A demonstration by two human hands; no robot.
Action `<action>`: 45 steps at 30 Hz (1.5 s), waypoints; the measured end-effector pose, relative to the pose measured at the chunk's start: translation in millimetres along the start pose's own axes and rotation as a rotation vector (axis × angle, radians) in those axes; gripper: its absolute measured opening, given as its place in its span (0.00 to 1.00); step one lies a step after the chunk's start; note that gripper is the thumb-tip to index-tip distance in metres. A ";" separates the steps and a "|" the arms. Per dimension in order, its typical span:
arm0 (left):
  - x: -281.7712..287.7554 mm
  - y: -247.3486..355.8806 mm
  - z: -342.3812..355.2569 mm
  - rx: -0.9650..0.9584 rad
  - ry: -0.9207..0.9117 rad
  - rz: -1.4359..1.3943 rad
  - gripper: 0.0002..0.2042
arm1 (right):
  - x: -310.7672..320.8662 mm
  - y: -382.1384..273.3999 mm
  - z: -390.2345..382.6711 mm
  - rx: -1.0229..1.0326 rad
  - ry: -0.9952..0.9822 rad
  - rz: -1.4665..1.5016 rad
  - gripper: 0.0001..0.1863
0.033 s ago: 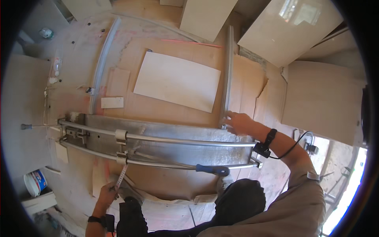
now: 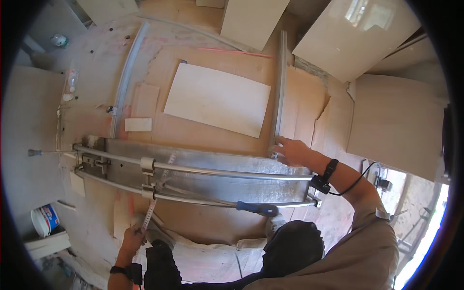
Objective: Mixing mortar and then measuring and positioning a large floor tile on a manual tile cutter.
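Note:
My left hand [image 2: 133, 240], low at left, is closed on a white measuring tape [image 2: 148, 218] that runs up to the sliding bracket [image 2: 148, 168] on a long metal frame with two round bars [image 2: 227, 175]. A blurred strip of tape shows above the bracket. My right hand [image 2: 291, 152] has curled fingers on the near end of the right metal rail [image 2: 279, 87], just above the frame's right part. A blue-handled lever [image 2: 253, 209] lies over the lower bar. A pale rectangular board [image 2: 217, 99] rests on cardboard between two rails.
A second rail [image 2: 126, 72] runs at left, beside a small pale offcut [image 2: 138, 124]. Large panels [image 2: 353, 38] stand at the back and right [image 2: 391, 125]. A white bucket [image 2: 44, 220], plastic bottles [image 2: 59, 40] and a screwdriver [image 2: 35, 152] are at left. My knees are below the frame.
A blurred strip of tape now shows above the bracket. The blue handle sits very slightly further left. Both hands are nearly where they were.

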State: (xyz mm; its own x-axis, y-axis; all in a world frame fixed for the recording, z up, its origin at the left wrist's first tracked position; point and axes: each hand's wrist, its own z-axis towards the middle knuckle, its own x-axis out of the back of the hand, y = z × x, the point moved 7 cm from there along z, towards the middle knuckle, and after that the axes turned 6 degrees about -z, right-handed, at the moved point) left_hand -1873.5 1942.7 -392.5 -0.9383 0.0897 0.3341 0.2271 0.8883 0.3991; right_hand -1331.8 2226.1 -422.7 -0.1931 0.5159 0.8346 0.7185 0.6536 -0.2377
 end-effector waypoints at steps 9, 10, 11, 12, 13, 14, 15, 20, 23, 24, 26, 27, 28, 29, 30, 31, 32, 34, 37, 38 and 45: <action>-90.7 2.8 -51.6 0.096 0.179 -0.322 0.09 | -22.6 11.9 -0.4 0.012 0.243 0.195 0.15; -106.3 3.9 -44.6 0.044 0.197 -0.332 0.09 | -26.0 13.3 -5.6 0.012 0.282 0.197 0.15; -124.8 7.1 -41.7 0.005 0.211 -0.387 0.08 | -36.2 16.2 -7.7 0.006 0.365 0.187 0.15; -140.5 3.3 -38.1 -0.027 0.222 -0.450 0.08 | -32.9 14.4 -7.7 0.002 0.372 0.183 0.15; -144.8 -2.5 -26.9 -0.035 0.216 -0.453 0.08 | -25.7 13.8 -7.8 -0.016 0.428 0.181 0.16; -150.8 -13.8 -20.5 -0.109 0.236 -0.504 0.08 | -17.8 8.2 -15.5 -0.034 0.467 0.176 0.17; -161.8 -25.5 -20.2 -0.178 0.256 -0.561 0.07 | -7.9 4.4 -22.1 -0.036 0.447 0.160 0.17; -175.3 -47.8 -11.5 -0.212 0.306 -0.677 0.07 | 6.3 2.6 -13.9 0.031 0.208 -0.105 0.18; -169.0 -65.6 -13.5 -0.300 0.443 -0.349 0.09 | 6.6 -11.1 -5.8 -0.010 0.045 -0.129 0.15; -174.0 -55.0 -20.8 -0.298 0.395 -0.330 0.09 | 2.7 -5.9 -2.4 -0.007 0.060 -0.151 0.15; -179.0 -50.3 -37.6 -0.299 0.361 -0.319 0.10 | -0.1 -7.0 5.6 -0.017 0.077 -0.343 0.10; -180.7 -54.7 -44.7 -0.270 0.351 -0.292 0.10 | 2.2 -10.8 5.7 -0.007 0.086 -0.351 0.10; -183.8 -58.7 -50.7 -0.240 0.339 -0.262 0.10 | 4.6 -14.6 6.5 0.030 0.095 -0.387 0.08; -186.6 -61.5 -58.0 -0.239 0.349 -0.265 0.10 | 5.6 -20.9 7.8 0.068 0.101 -0.419 0.08; -193.7 -63.0 -63.5 -0.234 0.319 -0.304 0.10 | 5.7 -24.1 7.8 0.075 0.105 -0.418 0.08; -200.6 -64.2 -67.6 -0.229 0.287 -0.343 0.10 | 5.7 -25.9 7.0 0.077 0.114 -0.426 0.08; -205.3 -64.3 -69.7 -0.232 0.292 -0.344 0.10 | 7.5 -25.8 6.5 0.077 0.126 -0.437 0.08; -221.9 -68.2 -66.0 -0.217 0.218 -0.358 0.10 | 8.4 -25.5 7.3 0.061 0.143 -0.444 0.07; -239.7 -70.6 -60.4 -0.263 0.185 -0.320 0.11 | 11.1 -34.8 6.1 0.052 0.118 -0.484 0.07; -244.9 -67.7 -60.5 -0.264 0.184 -0.321 0.11 | 10.1 -35.0 5.5 0.050 0.084 -0.518 0.07; -283.7 -44.7 -46.7 -0.332 0.202 -0.127 0.11 | 3.5 -34.8 -5.6 0.367 0.109 -0.697 0.06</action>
State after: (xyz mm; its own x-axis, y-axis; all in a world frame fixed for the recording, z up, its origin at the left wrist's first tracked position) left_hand -1605.3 1856.5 -465.4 -0.9014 -0.1308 0.4127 0.2161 0.6902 0.6906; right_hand -1353.8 2202.1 -408.8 -0.4372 -0.1243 0.8907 0.1858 0.9565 0.2247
